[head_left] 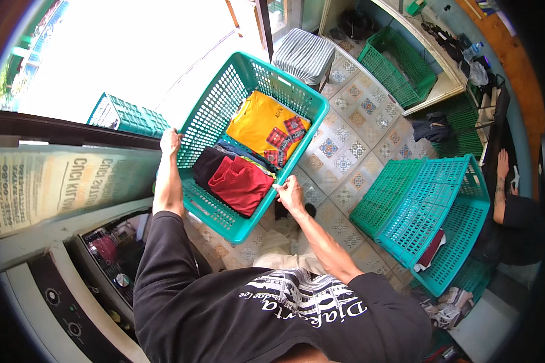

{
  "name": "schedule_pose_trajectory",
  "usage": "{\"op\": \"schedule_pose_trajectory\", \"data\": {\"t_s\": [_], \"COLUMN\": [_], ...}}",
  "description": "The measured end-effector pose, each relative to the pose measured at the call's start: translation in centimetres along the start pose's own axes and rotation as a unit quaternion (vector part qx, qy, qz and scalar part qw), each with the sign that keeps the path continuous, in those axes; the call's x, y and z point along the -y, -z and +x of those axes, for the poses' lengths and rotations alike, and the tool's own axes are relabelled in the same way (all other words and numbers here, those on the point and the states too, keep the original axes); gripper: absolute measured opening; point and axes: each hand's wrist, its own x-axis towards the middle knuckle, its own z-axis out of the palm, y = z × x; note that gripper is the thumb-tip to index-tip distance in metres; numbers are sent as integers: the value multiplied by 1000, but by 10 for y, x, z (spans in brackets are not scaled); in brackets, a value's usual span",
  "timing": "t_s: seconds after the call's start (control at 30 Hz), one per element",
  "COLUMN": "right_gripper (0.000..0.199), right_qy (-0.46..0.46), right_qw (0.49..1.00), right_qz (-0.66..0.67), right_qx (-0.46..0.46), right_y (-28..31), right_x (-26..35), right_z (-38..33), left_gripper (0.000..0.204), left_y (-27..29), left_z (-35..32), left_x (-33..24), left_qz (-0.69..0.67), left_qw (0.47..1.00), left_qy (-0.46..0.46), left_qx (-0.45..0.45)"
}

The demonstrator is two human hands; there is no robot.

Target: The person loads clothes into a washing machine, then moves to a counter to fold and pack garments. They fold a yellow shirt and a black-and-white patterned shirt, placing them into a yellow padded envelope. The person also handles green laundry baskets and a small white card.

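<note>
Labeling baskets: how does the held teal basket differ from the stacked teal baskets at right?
The teal perforated plastic basket, gripped by the left hand and right hand, is lifted and carries folded clothes. The teal stacked plastic baskets rest tilted on the tiled floor, nearly empty. Both share colour and perforated walls.

Floor (351, 151) has pale tiles w/ blue and brown flower shapes. Very bright light comes in at the top left, so that part is all white; prob. an open doorway. A grey striped stool (304, 55) stands by the door frame. A washing machine (85, 284) w/ round knobs sits at the bottom left. Green plastic crates (430, 212) are stacked on the right, another green crate (399, 66) is further back by a white shelf (433, 75). Dark clothes (433, 128) lie on the floor near it.
</note>
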Motion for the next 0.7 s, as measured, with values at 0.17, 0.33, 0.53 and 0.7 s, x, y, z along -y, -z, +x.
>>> {"op": "schedule_pose_trajectory", "data": {"t_s": [0.17, 0.33, 0.53, 0.7], "right_gripper": [32, 33, 33, 28], "right_qy": [1, -45, -78, -46], "right_qw": [999, 993, 994, 996], "right_qz": [31, 43, 43, 54], "right_qx": [27, 96, 70, 48], "right_y": [10, 15, 9, 0], "right_x": [-3, -15, -55, -46], "right_z": [7, 0, -25, -15], "left_gripper": [41, 46, 54, 56], "left_y": [-2, 20, 51, 64], "left_z": [-12, -70, -157, -169], "left_x": [8, 13, 39, 60], "left_qz": [-59, -117, -105, -95], "left_qw": [997, 991, 987, 985], "left_qy": [-7, 41, 122, 136], "left_qx": [-42, -53, 19, 54]}}
